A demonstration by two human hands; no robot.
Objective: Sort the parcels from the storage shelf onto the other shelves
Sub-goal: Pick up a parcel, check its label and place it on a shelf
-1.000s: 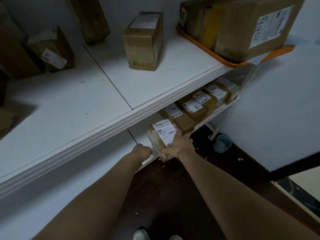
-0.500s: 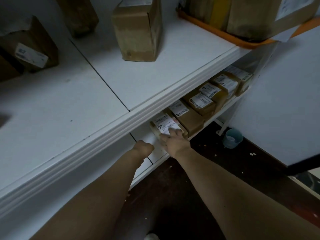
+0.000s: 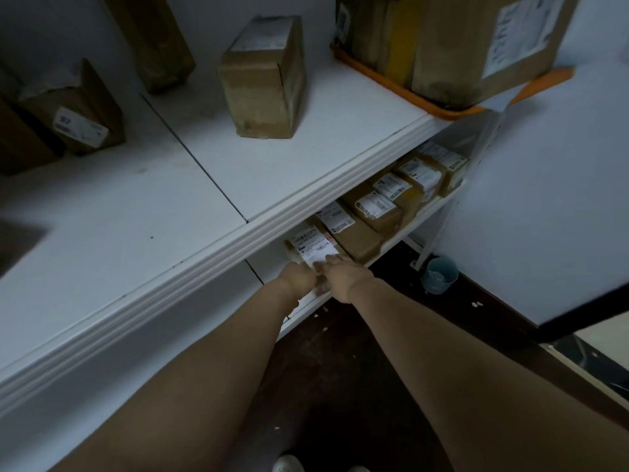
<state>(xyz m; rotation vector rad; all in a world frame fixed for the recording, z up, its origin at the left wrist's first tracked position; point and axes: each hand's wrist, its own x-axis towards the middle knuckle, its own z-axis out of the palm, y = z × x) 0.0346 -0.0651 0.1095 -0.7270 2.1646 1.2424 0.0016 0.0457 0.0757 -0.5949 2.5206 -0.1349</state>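
Lower brown cardboard parcel (image 3: 315, 249): matt, with a white paper label (image 3: 309, 240). White shelf board (image 3: 136, 233): smooth, matt, laminate-like. Orange tray (image 3: 442, 111): smooth plastic. Upright brown cardboard box (image 3: 262, 80): matt, scuffed.

Dim room, dark floor (image 3: 326, 376), pale blue cup (image 3: 439, 276).

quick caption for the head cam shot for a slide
Sorting parcels: left hand and right hand at the leftmost labelled parcel on the lower shelf, right fingers flat on its label
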